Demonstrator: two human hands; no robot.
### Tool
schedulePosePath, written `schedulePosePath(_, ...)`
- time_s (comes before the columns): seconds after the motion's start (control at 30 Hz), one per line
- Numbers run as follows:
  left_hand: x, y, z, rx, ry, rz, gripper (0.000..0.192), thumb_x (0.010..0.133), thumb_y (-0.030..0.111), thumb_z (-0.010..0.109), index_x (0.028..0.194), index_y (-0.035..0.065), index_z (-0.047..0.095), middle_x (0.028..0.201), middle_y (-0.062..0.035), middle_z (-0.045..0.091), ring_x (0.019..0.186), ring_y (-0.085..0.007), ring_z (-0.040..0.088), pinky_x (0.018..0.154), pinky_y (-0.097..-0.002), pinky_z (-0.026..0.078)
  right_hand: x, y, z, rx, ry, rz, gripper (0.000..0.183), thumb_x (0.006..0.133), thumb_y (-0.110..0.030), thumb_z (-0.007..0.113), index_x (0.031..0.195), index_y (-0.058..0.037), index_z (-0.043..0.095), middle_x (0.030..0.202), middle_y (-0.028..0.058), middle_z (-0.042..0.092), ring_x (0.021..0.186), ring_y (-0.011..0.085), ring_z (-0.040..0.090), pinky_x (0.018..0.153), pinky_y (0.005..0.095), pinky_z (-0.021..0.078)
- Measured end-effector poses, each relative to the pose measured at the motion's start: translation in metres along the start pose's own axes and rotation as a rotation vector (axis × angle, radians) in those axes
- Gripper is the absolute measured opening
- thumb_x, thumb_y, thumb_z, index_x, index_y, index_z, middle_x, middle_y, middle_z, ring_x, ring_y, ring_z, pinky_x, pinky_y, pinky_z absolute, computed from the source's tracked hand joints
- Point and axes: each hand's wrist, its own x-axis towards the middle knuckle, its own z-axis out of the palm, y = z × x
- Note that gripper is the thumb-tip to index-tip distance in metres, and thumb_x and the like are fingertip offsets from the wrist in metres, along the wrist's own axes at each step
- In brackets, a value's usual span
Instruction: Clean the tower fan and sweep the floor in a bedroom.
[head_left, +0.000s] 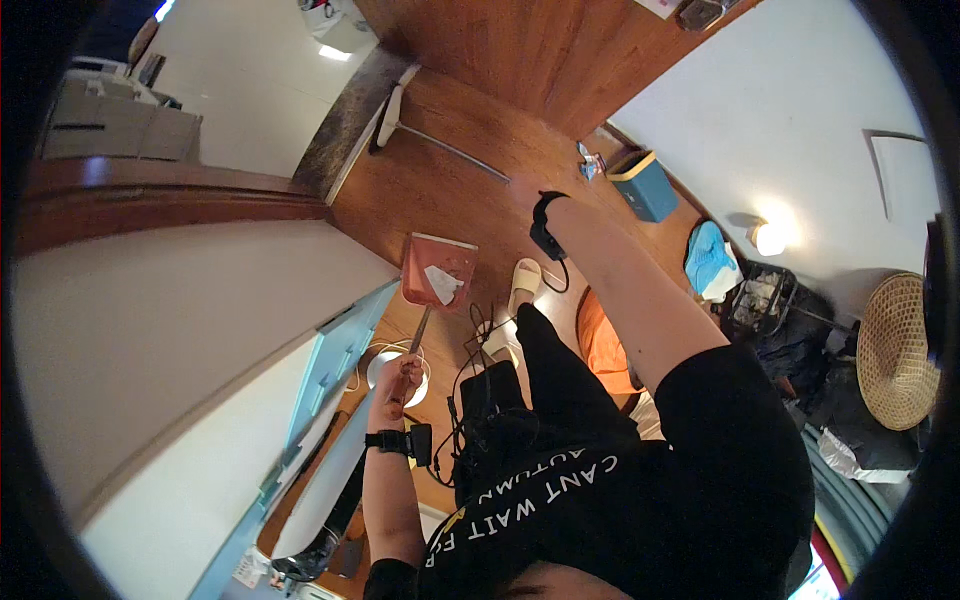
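Observation:
My left hand (402, 379) is closed around the handle (420, 330) of a red dustpan. The dustpan's pan (420, 259) rests low over the wooden floor, with a crumpled piece of white paper or tissue (444, 286) in it. My right hand (528, 193) reaches forward and grips a thin metal pole (457, 154). At the pole's far end, a broom head (390, 118), white with a dark edge, touches down beside the pale strip of the doorway threshold. Both wrists wear black strapped devices with cables.
A blue bin with a yellow rim (646, 189) stands against the right wall, a crumpled packet (591, 162) beside it. A woven hat (896, 351) and dark bags are at the right. Cables (480, 352) hang near my slippered feet. A wooden door (510, 52) stands ahead.

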Motion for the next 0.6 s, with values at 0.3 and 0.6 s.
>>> schedulePosePath(0.3, 0.004, 0.067, 0.0, -0.194, 0.026, 0.072, 0.015, 0.08, 0.007, 0.046, 0.069, -0.0029, 0.046, 0.058, -0.0069, 0.046, 0.049, -0.0121, 0.046, 0.043, -0.0185, 0.042, -0.207, 0.073, -0.079, 0.236, -0.112, 0.026, 0.018, 0.079, -0.017, 0.044, 0.09, -0.0052, 0.052, 0.073, 0.0207, 0.055, 0.068, 0.032, 0.055, 0.063, 0.0386, 0.0434)
schedulePosePath(0.6, 0.043, 0.16, 0.048, -0.234, -0.06, -0.043, 0.01, 0.076, 0.005, 0.048, 0.07, -0.0024, 0.045, 0.06, -0.0092, 0.047, 0.044, -0.0143, 0.046, 0.037, -0.0204, 0.041, -0.372, 0.021, -0.212, 0.168, -0.209, 0.61, 0.031, 0.084, -0.025, 0.045, 0.111, -0.0092, 0.049, 0.087, 0.0193, 0.058, 0.082, 0.0341, 0.056, 0.069, 0.0391, 0.0442)
